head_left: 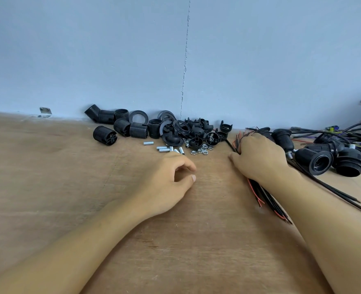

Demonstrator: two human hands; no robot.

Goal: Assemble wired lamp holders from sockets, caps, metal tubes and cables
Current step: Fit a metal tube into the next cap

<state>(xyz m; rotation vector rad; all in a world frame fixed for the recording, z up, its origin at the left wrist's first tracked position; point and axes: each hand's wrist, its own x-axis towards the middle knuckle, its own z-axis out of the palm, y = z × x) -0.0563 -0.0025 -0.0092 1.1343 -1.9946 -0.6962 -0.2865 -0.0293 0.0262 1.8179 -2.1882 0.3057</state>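
Observation:
My right hand [258,158] is closed around a bundle of black and red cables [266,198] that lies on the wooden table [48,177]; cable ends stick out past the fingers and under the wrist. My left hand [167,181] rests on the table with curled fingers and holds nothing; it sits just in front of several short metal tubes [164,148]. Behind the tubes lie small nuts [200,150], black caps [196,132], threaded rings [138,117] and black threaded sockets [122,127].
Several assembled wired lamp holders [315,160] lie at the right, their cables [356,134] trailing to the right edge. A blue wall [175,60] closes off the table's far side. A small metal bracket [45,111] sits at the wall's foot on the left.

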